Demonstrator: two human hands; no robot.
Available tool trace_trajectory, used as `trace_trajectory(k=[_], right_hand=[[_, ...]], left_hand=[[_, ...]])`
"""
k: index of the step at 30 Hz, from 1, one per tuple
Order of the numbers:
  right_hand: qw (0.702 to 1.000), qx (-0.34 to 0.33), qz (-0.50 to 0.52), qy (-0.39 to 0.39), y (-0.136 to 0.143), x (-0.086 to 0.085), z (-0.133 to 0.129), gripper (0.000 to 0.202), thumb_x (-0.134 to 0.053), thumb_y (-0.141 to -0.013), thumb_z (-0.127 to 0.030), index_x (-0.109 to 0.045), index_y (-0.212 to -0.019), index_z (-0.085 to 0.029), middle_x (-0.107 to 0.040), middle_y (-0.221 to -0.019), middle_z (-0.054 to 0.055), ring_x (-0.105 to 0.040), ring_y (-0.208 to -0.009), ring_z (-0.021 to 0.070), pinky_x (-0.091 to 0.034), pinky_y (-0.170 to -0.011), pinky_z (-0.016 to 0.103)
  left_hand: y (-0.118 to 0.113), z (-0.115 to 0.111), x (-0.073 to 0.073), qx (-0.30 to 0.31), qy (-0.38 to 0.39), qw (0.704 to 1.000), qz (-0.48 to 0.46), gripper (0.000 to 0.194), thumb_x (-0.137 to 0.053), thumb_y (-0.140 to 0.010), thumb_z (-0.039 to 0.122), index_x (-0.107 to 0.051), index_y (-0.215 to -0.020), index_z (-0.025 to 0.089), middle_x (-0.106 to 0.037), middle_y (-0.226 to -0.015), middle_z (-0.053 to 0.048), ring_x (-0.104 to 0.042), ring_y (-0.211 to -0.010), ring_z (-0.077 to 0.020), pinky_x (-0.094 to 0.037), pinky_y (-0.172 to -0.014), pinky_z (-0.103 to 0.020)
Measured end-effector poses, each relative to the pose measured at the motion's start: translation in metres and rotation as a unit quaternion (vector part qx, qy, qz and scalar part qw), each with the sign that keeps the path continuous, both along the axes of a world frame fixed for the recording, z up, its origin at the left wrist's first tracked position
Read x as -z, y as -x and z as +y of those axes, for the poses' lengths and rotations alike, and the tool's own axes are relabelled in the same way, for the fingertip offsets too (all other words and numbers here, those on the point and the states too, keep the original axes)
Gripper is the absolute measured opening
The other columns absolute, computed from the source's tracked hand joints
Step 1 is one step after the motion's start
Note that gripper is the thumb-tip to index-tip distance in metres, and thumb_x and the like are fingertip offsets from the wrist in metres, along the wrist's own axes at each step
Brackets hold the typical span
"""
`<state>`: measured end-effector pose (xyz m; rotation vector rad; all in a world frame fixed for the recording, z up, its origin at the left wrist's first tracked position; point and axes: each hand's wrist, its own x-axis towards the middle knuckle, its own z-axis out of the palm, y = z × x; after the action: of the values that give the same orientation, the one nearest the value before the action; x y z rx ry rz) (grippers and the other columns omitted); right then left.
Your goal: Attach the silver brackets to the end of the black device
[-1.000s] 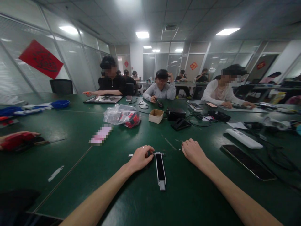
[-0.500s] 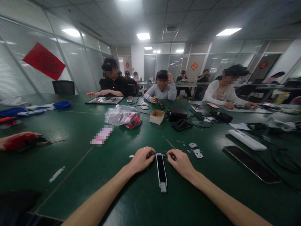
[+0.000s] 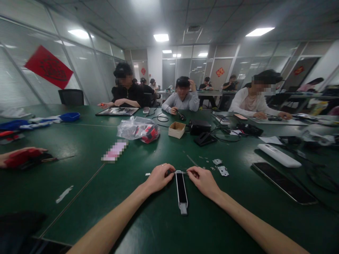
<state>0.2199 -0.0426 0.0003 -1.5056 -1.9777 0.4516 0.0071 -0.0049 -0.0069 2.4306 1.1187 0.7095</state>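
A long, narrow device (image 3: 181,188) with a pale frame, a dark face and a grey plug-like end lies on the green table (image 3: 153,225), pointing toward me. At its far end, my left hand (image 3: 160,177) is closed in a pinch on the left side. My right hand (image 3: 202,179) is pinched closed at the right side of that same end. Thin, small parts show by the fingertips of both hands, too small to name. Just beyond my right hand lie two flat metal plates (image 3: 223,171) and several tiny loose pieces.
A dark phone (image 3: 283,182) and a white elongated case (image 3: 278,155) lie to the right. Farther back are a small box (image 3: 177,130) and a plastic bag (image 3: 137,129) with red items. At left, another person's hand holds a red tool (image 3: 23,157). Co-workers sit across the table.
My right hand's fingertips have moved very slightly left, closer to the device's far end. The left hand and the device stay in place; the view has shifted a little.
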Motion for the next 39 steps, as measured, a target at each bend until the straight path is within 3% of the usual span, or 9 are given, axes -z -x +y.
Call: trace_trajectory(k=[10, 25, 39], right_hand=[[0.998, -0.036, 0.042, 0.007, -0.0010, -0.0011, -0.0027, 0.019, -0.052, -0.081, -0.025, -0.065, -0.092, -0.017, -0.065, -0.075, 0.001, -0.057, -0.064, 0.0127, -0.047, -0.061, 0.026], [0.999, -0.043, 0.020, -0.003, -0.0025, 0.0000, 0.0007, 0.020, -0.052, -0.083, -0.027, -0.066, -0.095, -0.021, -0.067, -0.089, 0.004, -0.059, -0.077, 0.0167, -0.047, -0.067, 0.029], [0.997, -0.057, 0.028, 0.041, -0.0003, -0.0052, -0.0009, 0.021, -0.053, -0.084, -0.025, -0.066, -0.099, -0.021, -0.067, -0.092, 0.004, -0.060, -0.082, 0.0161, -0.048, -0.074, 0.030]], left_hand=[[0.0011, 0.0000, 0.0011, 0.002, -0.009, 1.000, -0.006, 0.013, -0.054, -0.082, 0.018, -0.061, -0.093, 0.019, -0.062, -0.080, 0.000, -0.054, -0.067, -0.0125, -0.040, -0.061, -0.022], [0.0003, -0.0004, -0.0005, 0.005, 0.007, 1.000, -0.009, 0.013, -0.054, -0.083, 0.018, -0.062, -0.093, 0.018, -0.064, -0.085, -0.001, -0.057, -0.073, -0.0138, -0.043, -0.065, -0.023], [0.0002, -0.0012, -0.0005, 0.016, 0.020, 1.000, -0.019, 0.012, -0.053, -0.086, 0.021, -0.062, -0.094, 0.019, -0.065, -0.086, -0.001, -0.057, -0.073, -0.0134, -0.044, -0.067, -0.023]])
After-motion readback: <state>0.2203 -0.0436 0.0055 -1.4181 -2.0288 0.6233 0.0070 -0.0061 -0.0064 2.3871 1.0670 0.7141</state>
